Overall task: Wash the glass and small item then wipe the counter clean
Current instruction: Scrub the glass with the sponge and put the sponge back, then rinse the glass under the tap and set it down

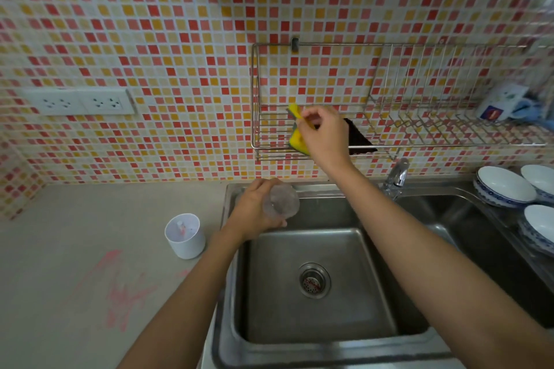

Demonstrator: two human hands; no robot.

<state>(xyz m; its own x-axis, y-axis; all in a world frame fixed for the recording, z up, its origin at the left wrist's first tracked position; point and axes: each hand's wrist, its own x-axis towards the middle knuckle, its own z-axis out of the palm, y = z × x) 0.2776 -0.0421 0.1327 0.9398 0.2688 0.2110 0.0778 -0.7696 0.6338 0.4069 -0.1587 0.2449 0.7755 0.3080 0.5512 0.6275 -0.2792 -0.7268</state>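
My left hand (254, 208) grips a clear glass (281, 201) over the back left corner of the steel sink (314, 335). My right hand (322, 135) is raised to the wire wall rack (371, 147) and pinches a yellow sponge (296, 136) at its left end. A white cup (185, 237) with a small item inside stands on the grey counter (60, 249) left of the sink. Pink smears (123, 293) mark the counter in front of the cup.
A dark pad (358, 138) lies in the rack beside the sponge. The tap (397, 177) stands behind the sink's right side. Three white bowls (506, 186) sit on the drainer at far right. A double socket (81, 102) is on the tiled wall.
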